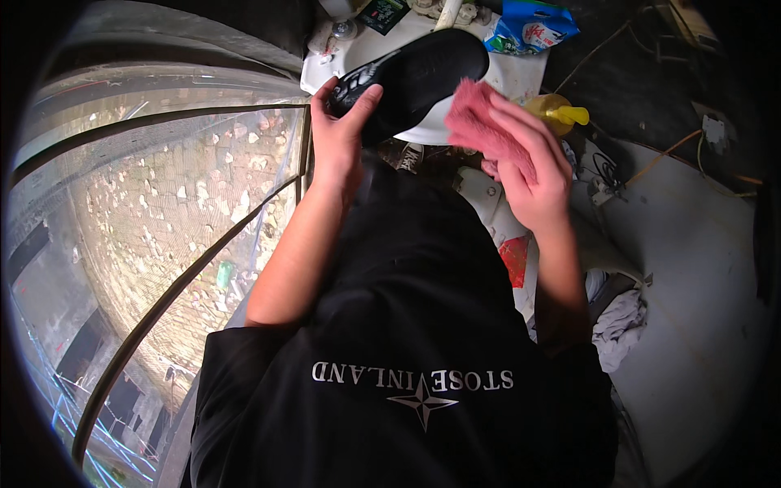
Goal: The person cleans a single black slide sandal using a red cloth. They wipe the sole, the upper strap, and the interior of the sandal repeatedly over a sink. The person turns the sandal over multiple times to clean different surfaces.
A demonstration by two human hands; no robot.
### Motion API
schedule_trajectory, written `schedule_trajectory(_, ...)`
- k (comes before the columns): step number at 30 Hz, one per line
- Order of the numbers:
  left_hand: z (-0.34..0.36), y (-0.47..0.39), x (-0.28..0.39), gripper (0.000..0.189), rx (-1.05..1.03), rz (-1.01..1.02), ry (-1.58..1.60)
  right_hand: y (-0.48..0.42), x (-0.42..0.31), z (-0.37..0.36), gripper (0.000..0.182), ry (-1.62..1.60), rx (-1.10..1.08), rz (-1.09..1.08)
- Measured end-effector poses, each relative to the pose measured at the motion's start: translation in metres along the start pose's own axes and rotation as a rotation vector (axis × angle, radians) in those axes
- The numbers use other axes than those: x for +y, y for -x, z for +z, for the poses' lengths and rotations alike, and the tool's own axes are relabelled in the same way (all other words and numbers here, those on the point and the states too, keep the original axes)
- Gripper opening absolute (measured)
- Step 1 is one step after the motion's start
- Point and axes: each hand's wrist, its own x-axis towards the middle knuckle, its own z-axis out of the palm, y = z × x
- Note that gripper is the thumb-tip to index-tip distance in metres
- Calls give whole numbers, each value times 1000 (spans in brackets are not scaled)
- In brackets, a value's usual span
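Observation:
My left hand point(341, 128) grips a black slipper point(427, 73) by its left end, near some white markings, with the thumb on the near face. The slipper is held tilted over a white washbasin point(421, 133), and it covers most of the bowl. In my right hand point(534, 158) is a folded pink cloth point(482, 119), pinched between fingers and thumb. The cloth is just right of the slipper and appears apart from it. Behind my right hand stands a bottle with a yellow pump top point(564, 114), partly hidden.
A blue plastic packet point(534, 27) and a dark green packet point(383, 13) lie on the basin's back ledge, either side of a white tap point(448, 13). A screened window point(183, 201) fills the left side. Crumpled grey cloth point(619, 323) and a cable point(665, 152) are at right.

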Motion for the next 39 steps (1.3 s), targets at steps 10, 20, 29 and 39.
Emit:
schedule_trajectory(10, -4, 10, 5, 44, -80, -176, 71, -20, 36, 57, 22, 239, -434, -206)
schedule_trajectory(20, -14, 13, 1, 50, -169, -99, -22, -22, 18, 79, 38, -306, -481, 428)
schedule_trajectory(29, -16, 18, -3, 51, -304, 236, -286, -14, 27, 86, 27, -1027, -193, 985)
schedule_trajectory(39, -19, 9, -5, 59, -415, 254, -498, -11, 30, 90, 20, -1039, -351, 987)
